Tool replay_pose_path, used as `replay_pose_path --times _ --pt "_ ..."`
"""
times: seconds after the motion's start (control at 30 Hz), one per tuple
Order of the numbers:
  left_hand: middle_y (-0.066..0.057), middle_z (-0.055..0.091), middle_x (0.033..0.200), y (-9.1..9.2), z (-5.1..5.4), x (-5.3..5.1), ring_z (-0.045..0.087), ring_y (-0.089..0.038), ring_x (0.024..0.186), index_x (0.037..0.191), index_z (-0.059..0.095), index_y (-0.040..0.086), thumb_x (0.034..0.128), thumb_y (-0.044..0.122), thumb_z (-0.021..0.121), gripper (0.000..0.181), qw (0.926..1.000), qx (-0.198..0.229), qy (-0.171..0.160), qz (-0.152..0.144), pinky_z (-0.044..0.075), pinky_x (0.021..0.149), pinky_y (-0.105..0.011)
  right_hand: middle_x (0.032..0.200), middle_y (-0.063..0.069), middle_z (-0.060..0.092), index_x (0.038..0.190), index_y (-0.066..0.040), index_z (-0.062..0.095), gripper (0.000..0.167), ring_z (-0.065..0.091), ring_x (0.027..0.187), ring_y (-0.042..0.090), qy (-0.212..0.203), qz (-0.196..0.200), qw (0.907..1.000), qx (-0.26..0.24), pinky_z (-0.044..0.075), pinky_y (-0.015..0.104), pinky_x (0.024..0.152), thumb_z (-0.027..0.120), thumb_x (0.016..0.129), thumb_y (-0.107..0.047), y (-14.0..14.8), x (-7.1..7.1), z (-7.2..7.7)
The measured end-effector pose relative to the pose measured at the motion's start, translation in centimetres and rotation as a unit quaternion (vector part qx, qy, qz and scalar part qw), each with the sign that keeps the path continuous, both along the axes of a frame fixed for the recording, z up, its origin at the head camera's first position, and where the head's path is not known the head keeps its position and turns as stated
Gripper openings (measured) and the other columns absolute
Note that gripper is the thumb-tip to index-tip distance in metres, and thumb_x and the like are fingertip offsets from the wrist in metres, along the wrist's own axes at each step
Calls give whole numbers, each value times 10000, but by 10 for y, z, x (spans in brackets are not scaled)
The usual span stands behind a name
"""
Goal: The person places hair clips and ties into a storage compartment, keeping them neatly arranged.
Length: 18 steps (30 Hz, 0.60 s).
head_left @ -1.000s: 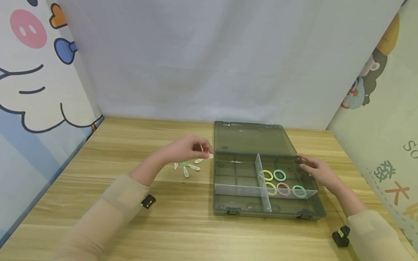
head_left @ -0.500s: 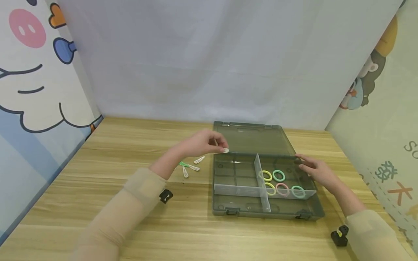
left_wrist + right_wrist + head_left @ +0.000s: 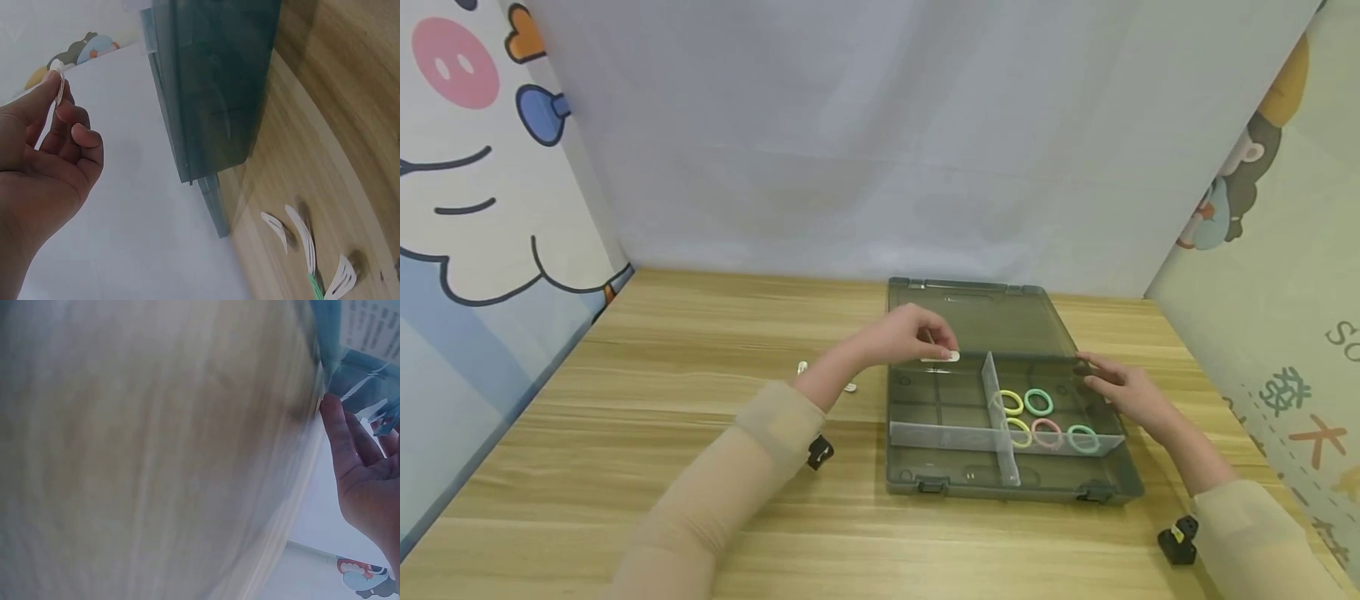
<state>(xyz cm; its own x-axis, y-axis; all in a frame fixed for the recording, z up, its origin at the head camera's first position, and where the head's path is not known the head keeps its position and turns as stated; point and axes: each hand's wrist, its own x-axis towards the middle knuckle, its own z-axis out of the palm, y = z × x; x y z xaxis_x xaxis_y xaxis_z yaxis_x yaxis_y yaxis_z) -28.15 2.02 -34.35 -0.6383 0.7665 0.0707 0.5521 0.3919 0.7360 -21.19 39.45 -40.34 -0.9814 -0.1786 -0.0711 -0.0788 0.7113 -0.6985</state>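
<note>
Clip handling: probably best lowered well into the rear-left compartment (image 3: 925, 402) before release, clear of the upright divider (image 3: 991, 383).
White snap hair clip (image 3: 954, 356): at the fingertips, jutting past them, above the compartment's rear part.
Left hand (image 3: 913, 335): thumb and finger pinched on clip.
Right hand (image 3: 1133, 402): fingers extended, touching the organizer box (image 3: 985, 493) near its rear-right corner.
</note>
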Motion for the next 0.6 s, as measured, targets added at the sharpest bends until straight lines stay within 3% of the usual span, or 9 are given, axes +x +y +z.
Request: replay_pose_path --times 0.3,0.6 --pt "32 669 883 21 -24 -2 605 -71 831 966 705 127 878 175 672 106 9994 -125 -70 -300 498 756 -184 1425 306 353 1469 -64 311 534 430 1220 488 -3 -6 10000 -1 516 476 798 443 1008 -299 0 -1 0" --pt "-1 663 871 37 -41 -2 596 -79 808 971 691 91 873 135 673 109 9977 -266 -182 -593 490 726 -183 1436 306 335 1477 -74 295 547 413 1234 493 -70 -27 10000 -21 504 512 817 441 1008 -314 -2 1 4"
